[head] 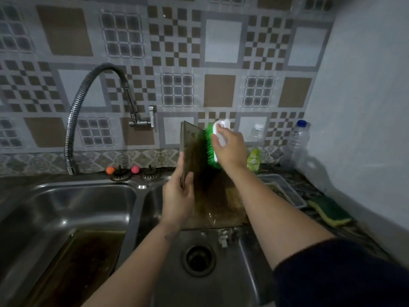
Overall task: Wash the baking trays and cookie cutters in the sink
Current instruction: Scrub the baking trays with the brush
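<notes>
A second baking tray (84, 260) is seen lying in the basin left of the drain (198, 260). Above the drain, the baking tray (199, 173) is held tilted, long axis rising toward the wall, gripped at its edge by the left hand (178, 200), presumably for drainage. The scrubbing brush (213, 145) is gripped by the right hand (230, 149), bristles pressed against it.

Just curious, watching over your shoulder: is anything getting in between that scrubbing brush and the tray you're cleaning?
Nothing visible. The right hand presses the brush so its green bristles meet the baking tray, which the left hand holds upright.
</notes>
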Motion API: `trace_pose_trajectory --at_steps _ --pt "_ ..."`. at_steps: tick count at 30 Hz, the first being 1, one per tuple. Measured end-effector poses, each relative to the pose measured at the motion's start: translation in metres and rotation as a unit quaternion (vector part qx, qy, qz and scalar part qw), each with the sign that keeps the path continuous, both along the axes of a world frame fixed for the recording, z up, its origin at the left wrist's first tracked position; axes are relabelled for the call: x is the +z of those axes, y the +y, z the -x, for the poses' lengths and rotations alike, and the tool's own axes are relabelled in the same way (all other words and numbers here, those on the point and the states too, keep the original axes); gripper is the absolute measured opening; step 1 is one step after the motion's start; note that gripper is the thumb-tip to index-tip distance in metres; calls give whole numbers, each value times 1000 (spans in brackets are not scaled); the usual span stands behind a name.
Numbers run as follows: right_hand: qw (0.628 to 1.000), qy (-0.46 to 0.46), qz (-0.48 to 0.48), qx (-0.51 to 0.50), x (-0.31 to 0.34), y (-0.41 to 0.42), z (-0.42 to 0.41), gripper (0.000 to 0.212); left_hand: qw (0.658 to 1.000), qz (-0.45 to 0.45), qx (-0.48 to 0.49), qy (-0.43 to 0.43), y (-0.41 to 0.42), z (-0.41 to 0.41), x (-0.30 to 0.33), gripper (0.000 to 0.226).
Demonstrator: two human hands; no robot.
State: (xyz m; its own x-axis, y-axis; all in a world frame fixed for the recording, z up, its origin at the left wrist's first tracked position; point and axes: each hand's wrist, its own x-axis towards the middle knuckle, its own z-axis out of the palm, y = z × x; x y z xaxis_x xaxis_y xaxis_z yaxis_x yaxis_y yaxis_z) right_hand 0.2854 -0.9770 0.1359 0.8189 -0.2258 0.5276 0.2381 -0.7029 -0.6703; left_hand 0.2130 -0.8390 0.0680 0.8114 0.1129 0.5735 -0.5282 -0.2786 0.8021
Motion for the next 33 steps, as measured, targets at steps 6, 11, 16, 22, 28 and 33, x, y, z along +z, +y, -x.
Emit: trace_pose_trajectory --at_steps 6,11,16,22,28,33 --pt "994 20 33 105 -118 -6 79 46 993 4 116 20 16 -14 8 55" --pt "994 70 -4 88 -104 -20 56 42 983 -54 174 39 22 1 -7 58" --pt "981 95 -94 143 -14 -4 33 64 974 -139 179 5 18 16 -8 59" --pt "950 191 -204 139 22 32 37 94 868 -422 248 -86 17 31 1 74" --pt "941 154 -263 148 22 58 42 63 895 -359 265 30 52 41 20 57" --pt "913 182 -290 220 13 81 51 44 889 -309 230 247 134 30 6 58"
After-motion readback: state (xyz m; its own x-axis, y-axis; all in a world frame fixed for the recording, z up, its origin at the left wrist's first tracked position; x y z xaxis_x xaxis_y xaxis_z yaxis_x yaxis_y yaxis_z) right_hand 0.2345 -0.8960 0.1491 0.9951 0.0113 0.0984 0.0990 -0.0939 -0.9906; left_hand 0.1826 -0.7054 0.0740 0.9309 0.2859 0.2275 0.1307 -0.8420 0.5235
